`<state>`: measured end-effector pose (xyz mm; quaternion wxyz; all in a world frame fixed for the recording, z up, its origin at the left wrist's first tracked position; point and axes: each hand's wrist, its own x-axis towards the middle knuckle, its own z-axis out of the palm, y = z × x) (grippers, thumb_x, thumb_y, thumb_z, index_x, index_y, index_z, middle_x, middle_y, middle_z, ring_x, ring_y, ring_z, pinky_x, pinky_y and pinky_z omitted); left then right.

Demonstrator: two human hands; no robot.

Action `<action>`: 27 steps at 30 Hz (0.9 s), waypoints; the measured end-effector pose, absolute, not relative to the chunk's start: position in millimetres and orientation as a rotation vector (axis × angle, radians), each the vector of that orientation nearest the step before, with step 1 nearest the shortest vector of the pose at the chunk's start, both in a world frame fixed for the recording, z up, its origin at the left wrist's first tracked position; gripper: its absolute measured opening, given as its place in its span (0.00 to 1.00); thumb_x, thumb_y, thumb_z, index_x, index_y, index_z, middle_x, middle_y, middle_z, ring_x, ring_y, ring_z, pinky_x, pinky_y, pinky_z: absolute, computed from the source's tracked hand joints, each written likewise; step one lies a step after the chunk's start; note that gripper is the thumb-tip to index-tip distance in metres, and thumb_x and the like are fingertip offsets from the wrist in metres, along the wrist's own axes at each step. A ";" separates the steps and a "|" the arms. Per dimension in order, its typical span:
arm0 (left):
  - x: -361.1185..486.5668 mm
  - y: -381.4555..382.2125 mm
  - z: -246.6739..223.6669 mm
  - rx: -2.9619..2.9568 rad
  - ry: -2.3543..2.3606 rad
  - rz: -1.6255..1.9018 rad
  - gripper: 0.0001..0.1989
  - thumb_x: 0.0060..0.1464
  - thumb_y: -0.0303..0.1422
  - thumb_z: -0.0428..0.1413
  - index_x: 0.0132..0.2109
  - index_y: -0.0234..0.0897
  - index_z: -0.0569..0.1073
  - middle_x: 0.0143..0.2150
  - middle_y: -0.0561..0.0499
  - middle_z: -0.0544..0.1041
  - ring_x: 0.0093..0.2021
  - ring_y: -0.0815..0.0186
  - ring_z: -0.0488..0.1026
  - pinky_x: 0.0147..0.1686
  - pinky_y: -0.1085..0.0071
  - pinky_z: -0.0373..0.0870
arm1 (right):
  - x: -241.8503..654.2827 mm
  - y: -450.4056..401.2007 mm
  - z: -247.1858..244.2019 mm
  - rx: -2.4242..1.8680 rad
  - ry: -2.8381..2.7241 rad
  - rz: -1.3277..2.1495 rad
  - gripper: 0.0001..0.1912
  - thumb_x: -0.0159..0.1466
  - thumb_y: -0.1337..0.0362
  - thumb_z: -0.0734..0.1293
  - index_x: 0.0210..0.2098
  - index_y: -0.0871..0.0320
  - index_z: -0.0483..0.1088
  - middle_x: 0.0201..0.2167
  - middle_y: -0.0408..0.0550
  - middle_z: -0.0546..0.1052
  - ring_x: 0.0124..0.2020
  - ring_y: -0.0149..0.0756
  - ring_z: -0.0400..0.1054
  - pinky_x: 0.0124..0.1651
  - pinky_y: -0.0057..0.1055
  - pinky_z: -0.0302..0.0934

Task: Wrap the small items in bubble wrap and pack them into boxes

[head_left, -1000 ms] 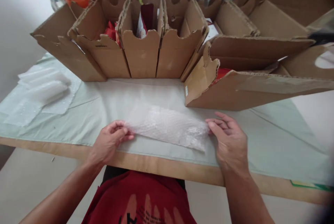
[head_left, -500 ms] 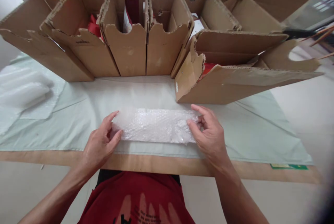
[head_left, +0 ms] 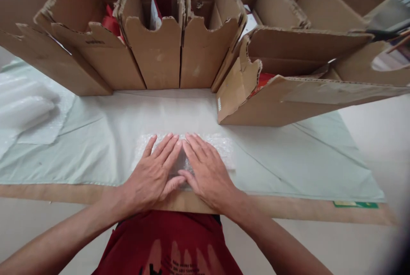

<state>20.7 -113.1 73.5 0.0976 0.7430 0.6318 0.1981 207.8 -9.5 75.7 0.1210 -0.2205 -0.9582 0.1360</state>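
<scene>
A flat strip of bubble wrap lies on the pale green cloth near the table's front edge. My left hand rests flat on its left half, fingers stretched out. On the other half lies my right hand, also flat with straight fingers. The fingertips and thumbs of both hands come together near the strip's middle. Much of the wrap is hidden under my palms, and I cannot tell whether anything is inside it.
Several cardboard holders stand in a row behind the cloth. One cardboard box sits at an angle on the right. More bubble wrap is piled at the left. A green packet lies at the wooden front edge.
Both hands have left the ends of the bubble wrap and moved inward to its middle. Their fingers went from curled round the ends to flat on top. The view has tilted slightly down.
</scene>
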 end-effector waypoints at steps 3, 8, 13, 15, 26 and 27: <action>10.7 -109.1 57.0 2.103 1.864 0.443 0.33 0.65 0.48 0.55 0.71 0.38 0.62 0.74 0.32 0.59 0.75 0.37 0.53 0.71 0.34 0.36 | 214.1 -3.9 54.3 -0.727 -2.867 0.426 0.35 0.71 0.51 0.64 0.71 0.63 0.57 0.73 0.62 0.58 0.75 0.54 0.49 0.74 0.53 0.47; 5.2 -110.4 50.8 1.962 1.843 0.551 0.35 0.60 0.51 0.59 0.70 0.48 0.64 0.76 0.42 0.58 0.76 0.37 0.49 0.72 0.35 0.30 | 262.8 6.9 39.9 -0.917 -2.826 0.192 0.40 0.75 0.49 0.58 0.77 0.59 0.39 0.74 0.62 0.56 0.75 0.54 0.49 0.73 0.55 0.46; 1.8 -113.6 58.1 1.902 1.812 0.621 0.34 0.59 0.50 0.61 0.69 0.50 0.65 0.76 0.43 0.57 0.76 0.36 0.48 0.72 0.35 0.30 | 294.2 12.3 46.8 -0.995 -2.769 0.151 0.38 0.76 0.51 0.53 0.77 0.57 0.33 0.72 0.62 0.60 0.72 0.56 0.54 0.69 0.58 0.51; 1.0 -116.7 69.4 1.936 1.825 0.666 0.33 0.61 0.49 0.60 0.70 0.50 0.64 0.78 0.45 0.53 0.77 0.39 0.47 0.72 0.37 0.32 | 296.8 14.3 55.9 -1.042 -2.656 0.154 0.34 0.77 0.53 0.51 0.77 0.55 0.37 0.71 0.62 0.61 0.71 0.57 0.56 0.67 0.60 0.54; 21.0 -107.6 56.1 1.885 1.763 0.676 0.35 0.61 0.48 0.59 0.70 0.42 0.63 0.76 0.41 0.56 0.77 0.41 0.45 0.73 0.38 0.31 | 219.5 1.8 45.0 -0.605 -2.873 0.324 0.33 0.74 0.55 0.59 0.73 0.61 0.53 0.72 0.59 0.61 0.74 0.50 0.51 0.73 0.51 0.48; 11.7 -115.0 50.6 1.880 1.830 0.655 0.34 0.61 0.48 0.59 0.70 0.45 0.64 0.77 0.43 0.56 0.77 0.40 0.45 0.72 0.37 0.30 | 227.4 2.9 41.5 -0.635 -2.872 0.283 0.33 0.74 0.54 0.60 0.73 0.62 0.53 0.72 0.60 0.60 0.74 0.51 0.51 0.73 0.52 0.47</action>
